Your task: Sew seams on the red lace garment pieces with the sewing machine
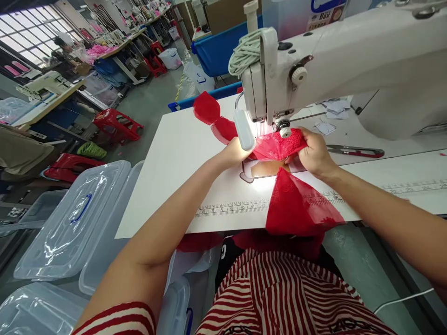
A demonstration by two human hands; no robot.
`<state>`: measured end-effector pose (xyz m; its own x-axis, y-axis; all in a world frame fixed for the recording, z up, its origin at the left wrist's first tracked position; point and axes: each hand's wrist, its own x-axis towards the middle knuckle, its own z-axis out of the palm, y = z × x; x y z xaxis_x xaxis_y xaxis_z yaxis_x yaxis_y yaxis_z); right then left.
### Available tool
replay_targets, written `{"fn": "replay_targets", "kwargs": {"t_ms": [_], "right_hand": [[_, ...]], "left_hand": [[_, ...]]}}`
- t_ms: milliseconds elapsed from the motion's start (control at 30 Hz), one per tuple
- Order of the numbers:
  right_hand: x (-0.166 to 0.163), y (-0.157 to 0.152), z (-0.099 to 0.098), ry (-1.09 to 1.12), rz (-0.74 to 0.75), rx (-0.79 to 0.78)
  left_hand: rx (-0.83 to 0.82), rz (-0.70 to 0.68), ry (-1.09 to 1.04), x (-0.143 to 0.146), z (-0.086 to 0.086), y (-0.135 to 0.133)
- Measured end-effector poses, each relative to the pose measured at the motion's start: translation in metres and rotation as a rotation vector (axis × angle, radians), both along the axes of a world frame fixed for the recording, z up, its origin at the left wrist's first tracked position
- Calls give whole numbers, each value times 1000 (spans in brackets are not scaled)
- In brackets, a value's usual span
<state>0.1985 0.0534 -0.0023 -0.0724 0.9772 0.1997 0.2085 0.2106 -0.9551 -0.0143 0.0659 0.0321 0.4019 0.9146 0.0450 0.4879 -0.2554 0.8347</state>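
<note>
Nearest, in front of the sewing machine (pixel 335 56), the person wears a red-and-cream striped garment (pixel 272 284), and clear lidded boxes (pixel 77 223) stand low to the machine's left. A red triangular piece (pixel 296 204), part lace and part sheer, lies across the front edge of the white tabletop (pixel 160 177), before the machine, covering some of the printed ruler scale (pixel 240 208). Beyond that, the red lace cloth (pixel 275 144) lies beneath the machine's needle area, stretched between the two hands. The right hand (pixel 317 153), just right of the needle area, pinches the cloth's end between thumb and fingers; the left hand (pixel 234 154) is at its other end, fingertips hidden behind a small lit lamp (pixel 244 130), so its grip cannot be told. Thread snips (pixel 363 151) lie under the machine's arm, near the right hand, with paper scraps (pixel 337 109) farther back. Rounded red pieces (pixel 206 108) trail away to the machine's left, and a pale green cord (pixel 247 52) is bundled at its head. Behind the machine is a blue bin (pixel 221 49); off to its left stand a red stool (pixel 117 125) and, farther away, another sewing station (pixel 50 86).
</note>
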Motion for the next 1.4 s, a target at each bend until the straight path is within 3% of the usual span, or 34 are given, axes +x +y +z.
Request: {"fn": "replay_targets", "kwargs": {"t_ms": [233,367,567,733,900,1033,1167,1267,1400], "right_hand": [[1,8,-6,-7,-42,65],[4,10,-5,-161,-101,241],[3,9,-2,-170,-110,278],[1,5,2,-159,-83,282],[9,5,7,-248,88,371],[21,9,11,-382,378,518],[25,8,15,-519,601,501],[21,5,16,-632,604,523],[16,3,14,-846,472,661]], "left_hand": [[-104,-118,-36,-1,6,7],[-85,-134,-13,0,-4,6],[201,12,63,8,-27,-5],[443,54,254,11,-32,-17],[599,-31,358,4,-33,-23],[719,-89,443,-1,-39,-25],[808,-123,499,-1,-42,-28],[881,-137,536,1,-42,-29],[967,-136,626,3,-40,-33]]}}
